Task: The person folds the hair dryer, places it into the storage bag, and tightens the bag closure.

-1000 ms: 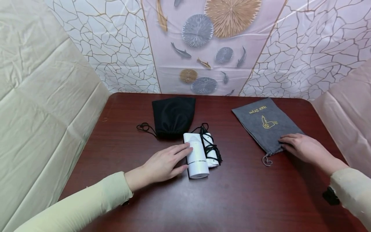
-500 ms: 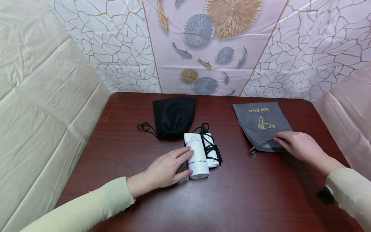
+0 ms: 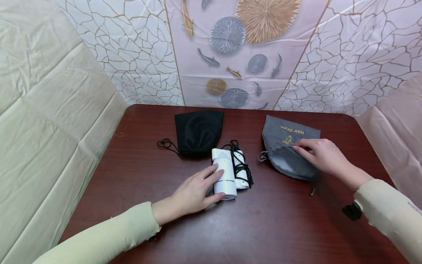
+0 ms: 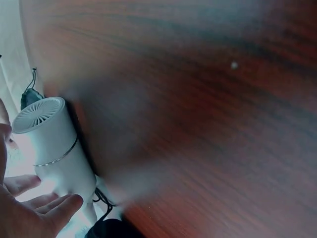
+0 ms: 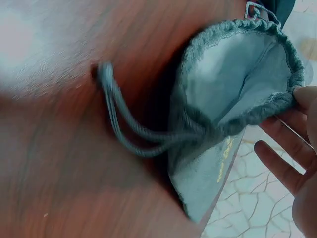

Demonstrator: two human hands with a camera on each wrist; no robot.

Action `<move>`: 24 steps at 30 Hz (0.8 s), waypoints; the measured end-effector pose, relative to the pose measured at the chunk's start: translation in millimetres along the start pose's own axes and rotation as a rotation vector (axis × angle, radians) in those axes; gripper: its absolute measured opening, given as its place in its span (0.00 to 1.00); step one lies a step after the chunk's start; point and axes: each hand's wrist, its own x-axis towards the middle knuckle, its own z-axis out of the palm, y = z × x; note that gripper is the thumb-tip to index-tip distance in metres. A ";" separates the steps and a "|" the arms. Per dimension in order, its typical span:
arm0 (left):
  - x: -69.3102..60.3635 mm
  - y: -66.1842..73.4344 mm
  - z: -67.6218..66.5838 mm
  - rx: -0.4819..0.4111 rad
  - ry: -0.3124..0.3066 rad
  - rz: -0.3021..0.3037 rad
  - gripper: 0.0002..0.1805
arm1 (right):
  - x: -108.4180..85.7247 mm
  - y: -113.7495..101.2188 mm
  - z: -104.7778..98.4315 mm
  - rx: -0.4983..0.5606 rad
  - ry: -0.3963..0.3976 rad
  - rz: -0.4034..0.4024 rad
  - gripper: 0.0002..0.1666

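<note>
A white folding hair dryer (image 3: pixel 225 172) lies on the table in the head view, a black cord wrapped round its folded handle (image 3: pixel 241 172). My left hand (image 3: pixel 191 189) rests on its barrel with loosely extended fingers; the left wrist view shows the vented end (image 4: pixel 39 115). At the right, a grey drawstring pouch (image 3: pixel 290 126) printed "Hair Dryer" has its mouth raised. Its rim is pinched by the thumb and a finger of my right hand (image 3: pixel 324 156). From the right wrist, the mouth gapes wide, showing a pale lining (image 5: pixel 233 74) and a hanging drawstring loop (image 5: pixel 121 116).
Behind the hair dryer lies a black drawstring bag (image 3: pixel 199 130), its cord (image 3: pixel 167 145) trailing left. The dark red wooden table (image 3: pixel 263 227) ends at a patterned backdrop (image 3: pixel 227 80), and pale cloth (image 3: pixel 56 110) hangs along the left side.
My right hand has moved left and taken hold of the pouch's rim, lifting its mouth open and turning the pouch. The left hand has stayed at the hair dryer, shifting only slightly.
</note>
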 end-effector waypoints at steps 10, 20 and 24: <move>5.8 -16.4 -3.9 -0.002 -0.027 0.033 0.38 | 24.5 -11.6 6.3 0.079 0.025 -0.030 0.04; 11.9 -35.1 -10.0 -0.062 -0.097 0.086 0.36 | 40.5 -13.3 11.1 0.207 -0.026 0.091 0.04; 15.4 -38.1 -11.6 -0.079 -0.108 0.099 0.36 | 45.2 -12.0 13.1 0.249 -0.052 0.162 0.07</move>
